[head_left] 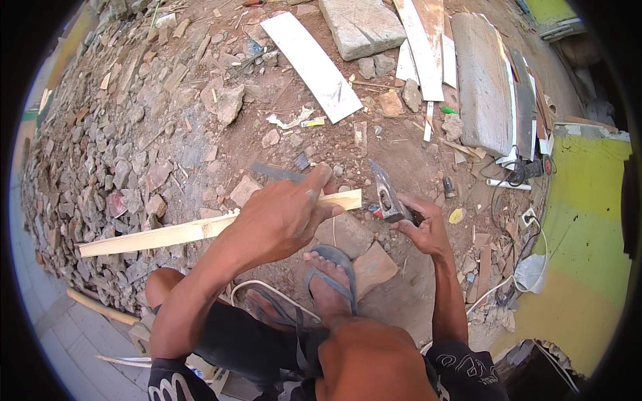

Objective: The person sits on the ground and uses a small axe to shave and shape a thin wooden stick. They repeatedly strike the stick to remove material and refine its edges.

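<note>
A long, pale wooden strip (160,238) slants across the space in front of my knees, its left end over the rubble. My left hand (284,214) is closed on it near its right end, palm down. Just beyond those fingers is a flat grey strip (274,172); I cannot tell whether the hand touches it. In my right hand (424,224) is a hammer (389,197), its metal head raised a little to the right of the wood's end. Most of its handle is hidden by my fingers. My sandalled foot (331,284) stands below the strip, beside flat stones (371,267).
Broken rubble (127,160) covers the left side. Ahead lie a white board (311,67), a concrete block (361,30) and more boards (421,47). At right are a long concrete slab (478,83), a black corded power tool (531,170), a cable (545,247) and a yellow-green wall (588,200).
</note>
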Motion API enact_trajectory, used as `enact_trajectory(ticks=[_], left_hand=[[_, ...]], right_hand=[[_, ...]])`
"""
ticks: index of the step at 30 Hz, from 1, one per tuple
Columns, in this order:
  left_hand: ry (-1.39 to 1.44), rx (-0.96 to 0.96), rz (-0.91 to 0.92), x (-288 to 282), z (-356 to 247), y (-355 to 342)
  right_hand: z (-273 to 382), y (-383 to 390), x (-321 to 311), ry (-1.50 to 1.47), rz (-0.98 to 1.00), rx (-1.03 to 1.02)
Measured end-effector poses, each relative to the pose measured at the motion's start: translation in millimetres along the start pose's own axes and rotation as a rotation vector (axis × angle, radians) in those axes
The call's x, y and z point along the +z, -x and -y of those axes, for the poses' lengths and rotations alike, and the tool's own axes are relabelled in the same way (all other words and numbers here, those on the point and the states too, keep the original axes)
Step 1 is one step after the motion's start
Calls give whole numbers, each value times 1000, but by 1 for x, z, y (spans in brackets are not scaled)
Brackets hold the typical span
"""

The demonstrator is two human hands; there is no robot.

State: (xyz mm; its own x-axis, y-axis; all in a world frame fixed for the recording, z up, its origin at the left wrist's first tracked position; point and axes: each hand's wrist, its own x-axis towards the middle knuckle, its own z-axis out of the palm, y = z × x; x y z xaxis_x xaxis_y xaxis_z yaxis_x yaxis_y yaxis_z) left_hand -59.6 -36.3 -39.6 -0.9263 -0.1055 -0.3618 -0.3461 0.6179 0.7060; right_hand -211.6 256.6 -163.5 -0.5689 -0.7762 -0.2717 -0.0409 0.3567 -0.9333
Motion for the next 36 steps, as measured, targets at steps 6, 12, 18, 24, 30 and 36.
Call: enact_trajectory(ticks=[6, 12, 18, 24, 30, 36], left_hand=[[46, 26, -17, -13, -12, 13], [83, 40, -20, -10, -10, 19], [67, 32, -12, -8, -6, 25], [-7, 2, 27, -10, -5, 30], [-58, 48, -29, -3, -1, 34], [-178, 78, -58, 1, -6, 34]], right_hand=[[26, -2, 16, -42, 7, -78], [22, 1, 28, -39, -5, -106], [19, 5, 36, -83, -12, -140], [25, 4, 41, -84, 19, -160], [25, 5, 43, -67, 6, -168], [20, 5, 41, 30, -32, -173]])
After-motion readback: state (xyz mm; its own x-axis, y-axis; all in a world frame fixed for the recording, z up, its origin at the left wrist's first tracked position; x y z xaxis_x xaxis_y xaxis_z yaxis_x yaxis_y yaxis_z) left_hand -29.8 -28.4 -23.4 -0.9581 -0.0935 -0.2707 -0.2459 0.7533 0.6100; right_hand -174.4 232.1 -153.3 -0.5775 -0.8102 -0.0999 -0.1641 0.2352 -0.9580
